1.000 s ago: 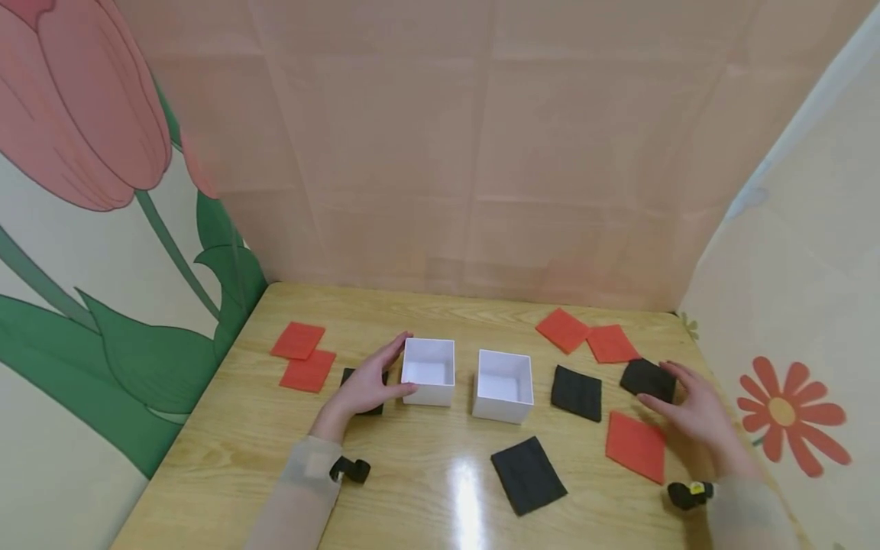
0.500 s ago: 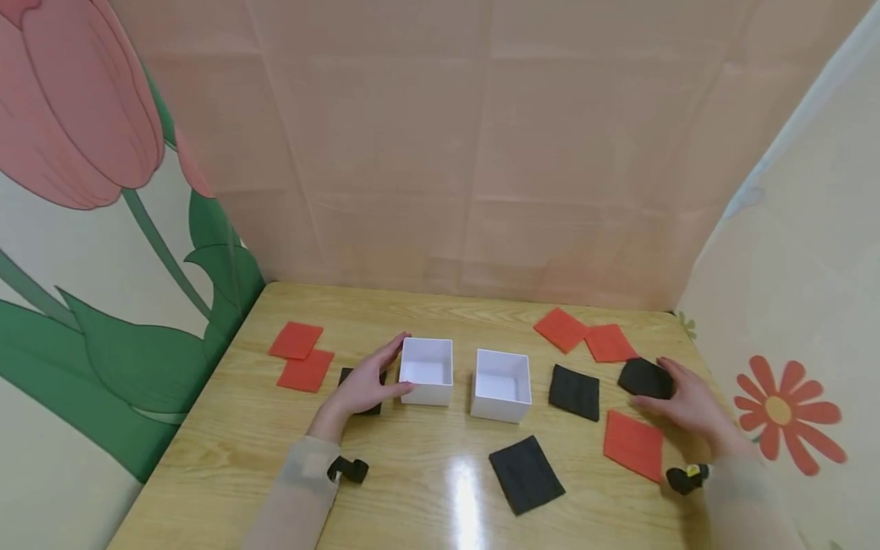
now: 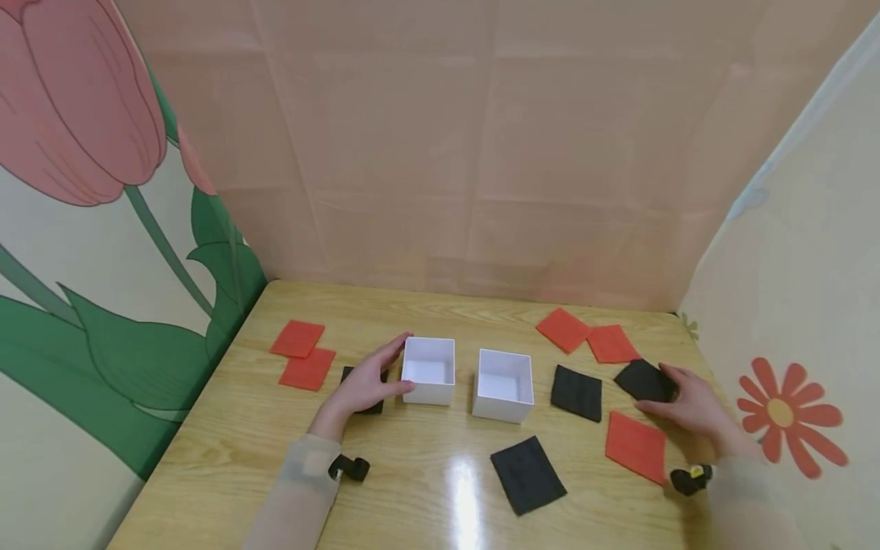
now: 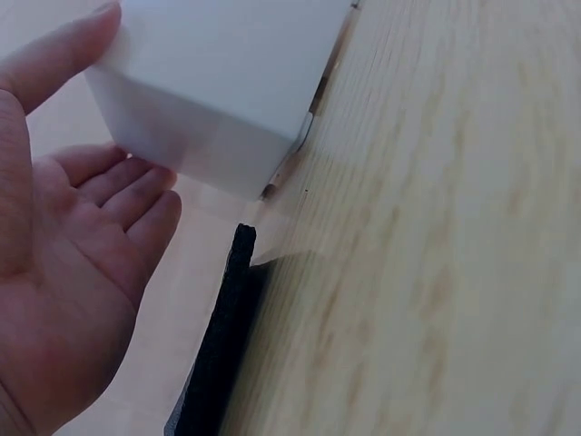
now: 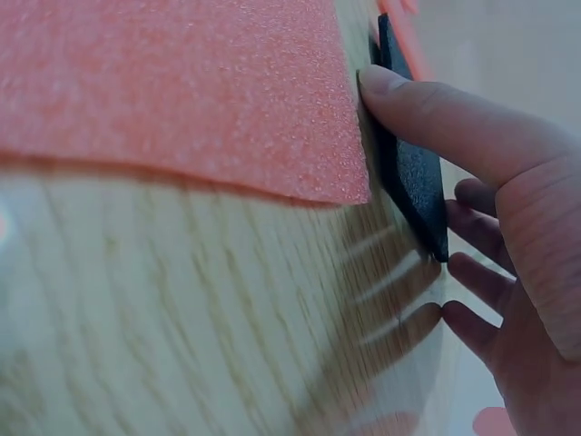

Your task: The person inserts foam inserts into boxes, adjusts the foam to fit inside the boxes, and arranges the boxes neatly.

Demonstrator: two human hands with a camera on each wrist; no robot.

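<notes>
In the head view, my left hand (image 3: 366, 383) holds a white square box (image 3: 429, 393) at its left side, thumb at the front and fingers at the back. The left wrist view shows the thumb against one face of this box (image 4: 218, 82). A black foam square (image 3: 364, 386) lies partly hidden under that hand. At the right, my right hand (image 3: 696, 403) grips another black foam square (image 3: 645, 380) across its edges, between thumb and fingers. The right wrist view has this black square (image 5: 416, 182) close over the wood, with a red foam square (image 5: 182, 91) before it.
A second white box (image 3: 502, 409) stands right of the first. Black squares lie beside it (image 3: 576, 393) and in front (image 3: 528, 475). Red squares lie at the left (image 3: 298, 338), back right (image 3: 562, 330) and near the right forearm (image 3: 635, 447). Printed cloth walls surround the wooden table (image 3: 385, 489).
My right hand has closed further around the black foam square, which has shifted and turned slightly to the left. My left hand and the white box have stayed in place.
</notes>
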